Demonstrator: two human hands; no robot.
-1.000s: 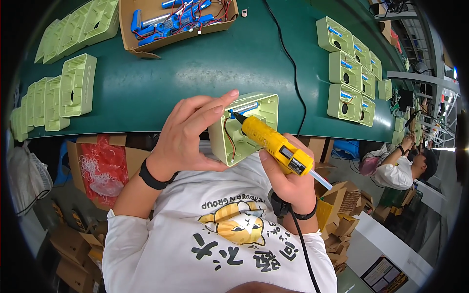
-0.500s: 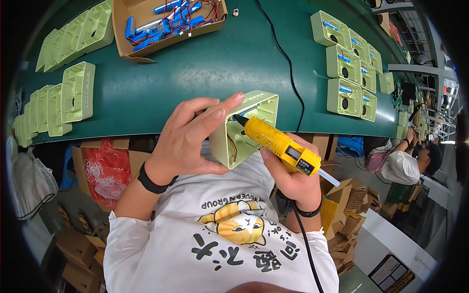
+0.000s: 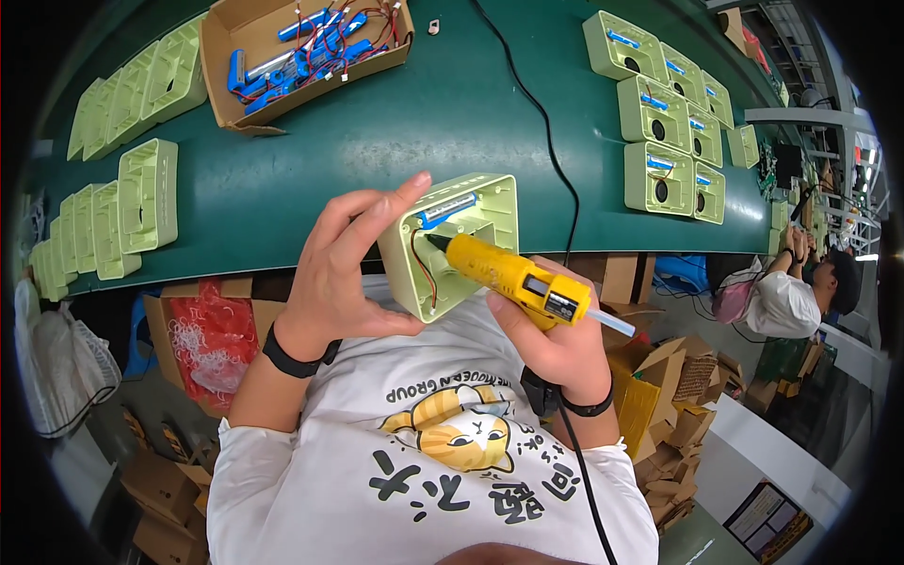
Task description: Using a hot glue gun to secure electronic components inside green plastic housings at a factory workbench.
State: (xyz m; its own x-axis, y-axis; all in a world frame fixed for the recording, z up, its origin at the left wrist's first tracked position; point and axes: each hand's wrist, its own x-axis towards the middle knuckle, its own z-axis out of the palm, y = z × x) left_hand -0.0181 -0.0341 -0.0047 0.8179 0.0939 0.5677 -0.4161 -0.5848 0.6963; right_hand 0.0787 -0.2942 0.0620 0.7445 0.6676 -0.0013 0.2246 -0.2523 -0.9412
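My left hand (image 3: 341,268) is closed round the left side of a pale green plastic housing (image 3: 403,275), which is tilted with its open side toward me. Inside, along the upper wall, lies a blue cylindrical battery (image 3: 446,212); its red and black wires (image 3: 426,268) hang down the left inner side. My right hand (image 3: 556,344) grips a yellow hot glue gun (image 3: 504,273). The gun's dark nozzle points into the housing, just below the battery's left end; whether it touches cannot be made out. A clear glue stick (image 3: 614,323) sticks out of the gun's back.
A cardboard box (image 3: 325,83) of wired blue batteries stands at the back left. Green housings (image 3: 146,193) line the table's left; others with batteries (image 3: 656,177) sit at right. A black cable (image 3: 537,94) crosses the table. Another person (image 3: 786,299) works at far right.
The housing has moved slightly left and turned, so the battery inside shows more fully. The glue gun has shifted left with it, its nozzle now lower relative to the battery.
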